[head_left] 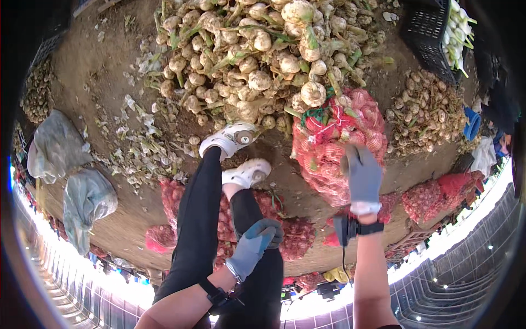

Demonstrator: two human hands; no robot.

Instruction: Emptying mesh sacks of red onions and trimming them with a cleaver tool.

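Observation:
My left hand (257,244), in a grey-blue glove, rests at my bent knee with its fingers curled together; whatever may be inside them is hidden. My right hand (359,170), gloved the same way, has its fingers curled onto a full red mesh sack (329,134) beside my white clogs (230,140). Green and red cords (315,118) lie at the sack's top. A large heap of dirty bulbs with green stalks (246,66) lies just beyond my feet and touches the sack.
Smaller bulb piles (422,112) lie at both sides, a black crate (422,38) of white bulbs at upper right. More red mesh sacks (427,200) lie behind and under my legs. Grey plastic bags (82,203) and scattered peel (142,142) lie left on the dirt floor.

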